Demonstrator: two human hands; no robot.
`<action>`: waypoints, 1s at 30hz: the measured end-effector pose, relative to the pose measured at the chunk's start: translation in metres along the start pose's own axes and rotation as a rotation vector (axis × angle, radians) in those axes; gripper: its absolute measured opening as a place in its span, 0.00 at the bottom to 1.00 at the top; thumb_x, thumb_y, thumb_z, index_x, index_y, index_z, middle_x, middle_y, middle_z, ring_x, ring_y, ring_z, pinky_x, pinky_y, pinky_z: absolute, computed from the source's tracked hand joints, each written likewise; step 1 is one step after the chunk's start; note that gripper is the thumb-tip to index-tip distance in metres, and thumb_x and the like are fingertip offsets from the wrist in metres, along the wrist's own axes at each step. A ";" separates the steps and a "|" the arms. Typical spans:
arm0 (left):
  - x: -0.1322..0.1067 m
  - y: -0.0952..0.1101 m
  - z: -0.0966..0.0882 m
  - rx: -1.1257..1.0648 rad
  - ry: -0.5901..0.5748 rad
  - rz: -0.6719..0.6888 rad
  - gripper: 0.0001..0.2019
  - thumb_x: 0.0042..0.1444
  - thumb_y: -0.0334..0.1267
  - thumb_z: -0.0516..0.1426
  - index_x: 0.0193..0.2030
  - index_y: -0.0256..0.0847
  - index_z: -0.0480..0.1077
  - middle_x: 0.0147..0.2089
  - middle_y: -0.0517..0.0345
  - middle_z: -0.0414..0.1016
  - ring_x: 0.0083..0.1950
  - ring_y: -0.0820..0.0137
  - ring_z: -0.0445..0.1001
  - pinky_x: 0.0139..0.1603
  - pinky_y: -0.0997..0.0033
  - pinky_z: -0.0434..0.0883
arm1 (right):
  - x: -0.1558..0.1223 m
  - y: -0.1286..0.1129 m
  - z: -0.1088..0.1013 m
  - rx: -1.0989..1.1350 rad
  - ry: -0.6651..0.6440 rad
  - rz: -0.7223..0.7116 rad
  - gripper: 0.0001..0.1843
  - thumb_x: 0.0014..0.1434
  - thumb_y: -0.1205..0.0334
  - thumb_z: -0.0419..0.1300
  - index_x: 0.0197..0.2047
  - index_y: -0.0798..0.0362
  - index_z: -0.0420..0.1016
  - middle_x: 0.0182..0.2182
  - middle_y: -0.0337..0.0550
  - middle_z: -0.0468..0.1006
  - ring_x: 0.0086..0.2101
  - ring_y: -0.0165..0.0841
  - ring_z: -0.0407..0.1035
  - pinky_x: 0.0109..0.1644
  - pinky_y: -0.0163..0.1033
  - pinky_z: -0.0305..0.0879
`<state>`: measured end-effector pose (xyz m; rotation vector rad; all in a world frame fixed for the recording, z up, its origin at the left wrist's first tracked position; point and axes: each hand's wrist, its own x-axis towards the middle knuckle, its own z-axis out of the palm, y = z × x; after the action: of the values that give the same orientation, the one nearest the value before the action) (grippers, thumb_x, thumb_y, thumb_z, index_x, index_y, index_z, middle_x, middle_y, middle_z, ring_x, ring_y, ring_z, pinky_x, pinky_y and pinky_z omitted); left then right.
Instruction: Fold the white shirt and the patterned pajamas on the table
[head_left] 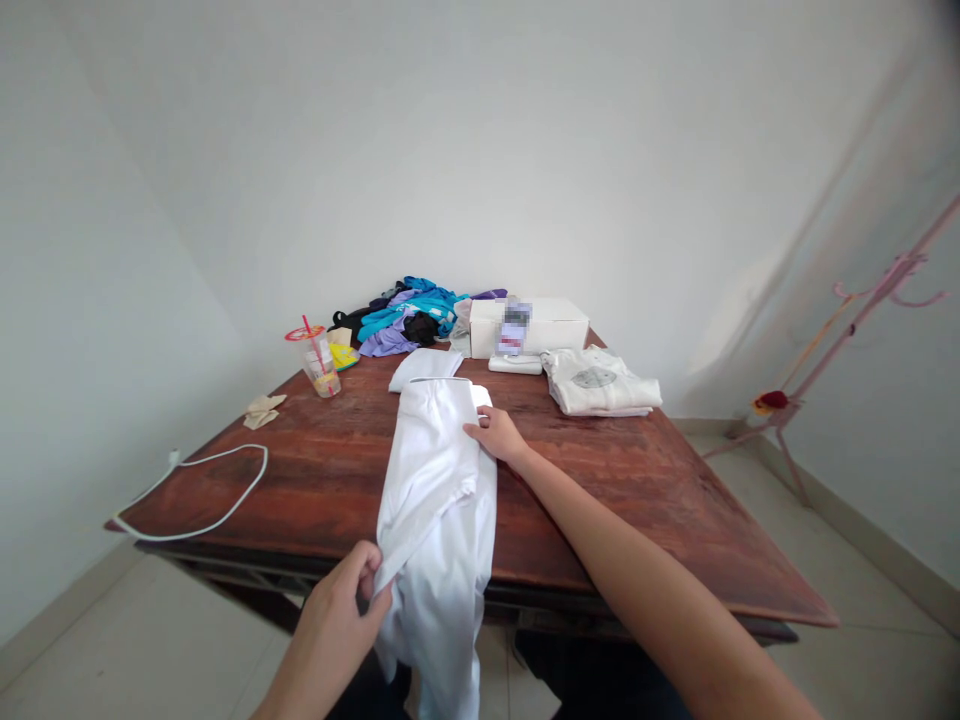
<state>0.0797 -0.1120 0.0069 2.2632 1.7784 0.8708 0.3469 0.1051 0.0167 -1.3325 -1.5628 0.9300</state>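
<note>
White trousers (439, 500), folded lengthwise, lie on the table with the gathered waist end away from me. Their lower part hangs over the table's front edge toward my lap. My left hand (341, 605) is closed, pinching the left edge of the cloth near the table's front. Farther up, my right hand (496, 436) grips the right edge close to the waist, thumb on top of the fabric. Just past the waist end lies a flat folded white cloth (426, 368).
On the wooden table (592, 490) are a plastic cup (324, 372) with a straw, a crumpled tissue (264, 411), a white cable (217, 523), a clothes pile (420, 310), a white box (559, 325) and folded white shirts (600, 385). A pink coat stand (840, 320) stands right.
</note>
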 end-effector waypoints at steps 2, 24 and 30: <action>-0.002 0.004 0.000 -0.033 0.022 0.027 0.09 0.60 0.36 0.54 0.29 0.44 0.60 0.25 0.67 0.63 0.26 0.74 0.68 0.31 0.77 0.66 | 0.001 0.001 0.000 0.004 0.000 0.002 0.15 0.53 0.62 0.70 0.44 0.52 0.79 0.34 0.44 0.85 0.36 0.40 0.80 0.42 0.42 0.76; -0.014 0.113 0.047 0.312 -0.554 0.068 0.10 0.64 0.32 0.53 0.48 0.40 0.74 0.44 0.47 0.80 0.40 0.57 0.82 0.34 0.66 0.73 | 0.001 0.001 0.001 0.101 0.003 0.031 0.21 0.55 0.65 0.69 0.52 0.52 0.74 0.33 0.42 0.85 0.34 0.38 0.79 0.39 0.41 0.75; -0.005 0.121 0.018 0.189 -0.878 0.158 0.11 0.56 0.45 0.67 0.38 0.40 0.79 0.38 0.49 0.83 0.39 0.53 0.82 0.39 0.62 0.76 | 0.001 0.000 0.000 0.139 0.003 0.030 0.22 0.55 0.67 0.67 0.54 0.52 0.72 0.35 0.43 0.85 0.36 0.38 0.80 0.41 0.41 0.76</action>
<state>0.1910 -0.1484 0.0435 2.3452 1.3013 -0.2974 0.3470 0.1056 0.0163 -1.2614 -1.4513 1.0356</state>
